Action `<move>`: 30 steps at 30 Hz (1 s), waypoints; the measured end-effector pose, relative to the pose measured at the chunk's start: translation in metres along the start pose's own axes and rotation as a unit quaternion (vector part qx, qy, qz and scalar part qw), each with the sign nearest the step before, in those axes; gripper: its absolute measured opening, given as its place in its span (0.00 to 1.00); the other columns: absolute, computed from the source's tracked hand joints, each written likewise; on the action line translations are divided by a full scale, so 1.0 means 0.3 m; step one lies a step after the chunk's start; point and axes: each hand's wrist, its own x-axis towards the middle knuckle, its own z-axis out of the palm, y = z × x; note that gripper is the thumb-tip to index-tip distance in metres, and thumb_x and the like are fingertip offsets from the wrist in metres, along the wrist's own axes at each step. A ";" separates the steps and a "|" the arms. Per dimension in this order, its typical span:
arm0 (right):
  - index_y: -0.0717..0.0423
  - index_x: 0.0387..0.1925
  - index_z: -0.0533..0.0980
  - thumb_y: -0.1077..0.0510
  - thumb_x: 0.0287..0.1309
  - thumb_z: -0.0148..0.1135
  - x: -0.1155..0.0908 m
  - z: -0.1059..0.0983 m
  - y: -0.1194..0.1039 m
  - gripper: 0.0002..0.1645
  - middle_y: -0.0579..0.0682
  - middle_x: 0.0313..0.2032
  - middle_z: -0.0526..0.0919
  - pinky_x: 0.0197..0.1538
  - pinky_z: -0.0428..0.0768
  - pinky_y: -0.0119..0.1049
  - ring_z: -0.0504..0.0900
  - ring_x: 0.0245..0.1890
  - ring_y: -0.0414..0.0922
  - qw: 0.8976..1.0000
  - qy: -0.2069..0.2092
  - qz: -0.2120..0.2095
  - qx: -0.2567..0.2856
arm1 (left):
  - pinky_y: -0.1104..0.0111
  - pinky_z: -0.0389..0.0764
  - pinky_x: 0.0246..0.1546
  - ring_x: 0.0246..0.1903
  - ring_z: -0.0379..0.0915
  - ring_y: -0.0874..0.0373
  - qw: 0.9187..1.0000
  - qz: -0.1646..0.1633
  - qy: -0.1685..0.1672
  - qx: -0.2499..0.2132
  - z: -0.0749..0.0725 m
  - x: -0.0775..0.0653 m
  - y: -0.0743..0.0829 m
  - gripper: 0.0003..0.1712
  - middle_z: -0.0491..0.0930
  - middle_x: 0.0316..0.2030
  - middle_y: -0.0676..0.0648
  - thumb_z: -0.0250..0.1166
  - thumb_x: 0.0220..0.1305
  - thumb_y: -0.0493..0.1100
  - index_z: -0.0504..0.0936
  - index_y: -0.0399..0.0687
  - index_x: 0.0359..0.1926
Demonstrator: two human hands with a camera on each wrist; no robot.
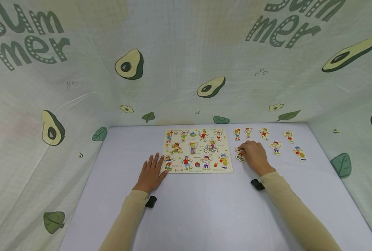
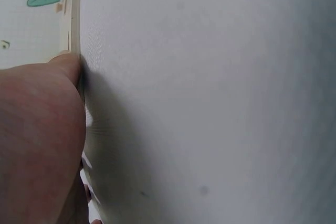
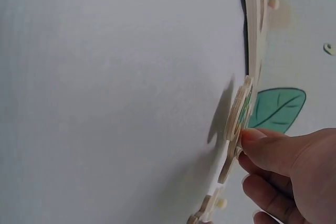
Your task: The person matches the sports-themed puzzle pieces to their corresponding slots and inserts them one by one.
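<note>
A wooden peg puzzle board (image 1: 186, 167) with printed sports figures lies flat on the white table. My left hand (image 1: 150, 174) lies with its fingers straight at the board's left edge; in the left wrist view its thumb (image 2: 67, 66) touches that edge. Just right of the board, my right hand (image 1: 254, 156) pinches a wooden puzzle piece (image 1: 240, 157) shaped like a child on a skateboard. Seen by the right wrist camera, the thumb and fingers grip this puzzle piece (image 3: 238, 114) near its middle, and its shadow falls beside it on the table.
Several other figure pieces lie right of the board, among them a piece with a purple top (image 1: 275, 147), one near the right side (image 1: 299, 153) and one at the back (image 1: 288, 136). A cloth (image 1: 173, 62) printed with avocados hangs behind the table.
</note>
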 end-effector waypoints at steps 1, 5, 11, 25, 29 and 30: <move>0.64 0.45 0.88 0.68 0.63 0.72 -0.002 -0.003 -0.002 0.09 0.58 0.40 0.89 0.54 0.78 0.57 0.85 0.44 0.59 1.000 -0.001 0.000 0.000 | 0.38 0.48 0.80 0.82 0.41 0.31 1.000 0.000 0.000 0.000 0.001 0.000 -0.001 0.39 0.48 0.83 0.33 0.56 0.82 0.53 0.57 0.38 0.82; 0.64 0.46 0.88 0.68 0.63 0.72 -0.010 -0.015 -0.013 0.09 0.58 0.41 0.89 0.56 0.78 0.58 0.85 0.45 0.59 1.000 0.000 0.002 0.004 | 0.38 0.47 0.80 0.82 0.40 0.32 1.000 -0.003 0.000 0.000 0.007 0.001 -0.006 0.39 0.48 0.83 0.33 0.56 0.82 0.53 0.56 0.39 0.83; 0.63 0.43 0.88 0.68 0.60 0.75 -0.018 -0.029 -0.045 0.09 0.57 0.40 0.89 0.56 0.79 0.57 0.85 0.46 0.59 1.000 0.022 -0.011 0.011 | 0.38 0.46 0.80 0.82 0.39 0.32 1.000 -0.005 -0.004 -0.001 0.014 0.004 -0.011 0.41 0.46 0.84 0.34 0.56 0.82 0.55 0.55 0.39 0.83; 0.60 0.43 0.89 0.66 0.58 0.78 -0.011 -0.039 -0.129 0.10 0.54 0.37 0.90 0.54 0.81 0.56 0.85 0.41 0.55 0.997 0.055 -0.063 0.002 | 0.38 0.46 0.80 0.82 0.39 0.32 1.000 0.004 0.005 -0.003 0.033 0.007 -0.023 0.41 0.47 0.83 0.33 0.56 0.81 0.54 0.56 0.39 0.83; 0.60 0.43 0.89 0.66 0.57 0.78 -0.007 -0.040 -0.145 0.11 0.54 0.38 0.89 0.53 0.81 0.55 0.85 0.40 0.54 0.996 0.060 -0.071 0.010 | 0.38 0.46 0.80 0.82 0.40 0.31 1.000 0.014 0.018 -0.004 0.041 0.008 -0.031 0.40 0.48 0.83 0.33 0.55 0.82 0.55 0.56 0.39 0.83; 0.60 0.43 0.89 0.66 0.57 0.78 -0.006 -0.039 -0.148 0.11 0.54 0.38 0.89 0.53 0.81 0.55 0.85 0.40 0.55 0.995 0.061 -0.073 0.011 | 0.38 0.46 0.80 0.82 0.40 0.32 1.000 0.016 0.020 -0.004 0.042 0.008 -0.033 0.41 0.48 0.83 0.33 0.54 0.82 0.56 0.56 0.39 0.83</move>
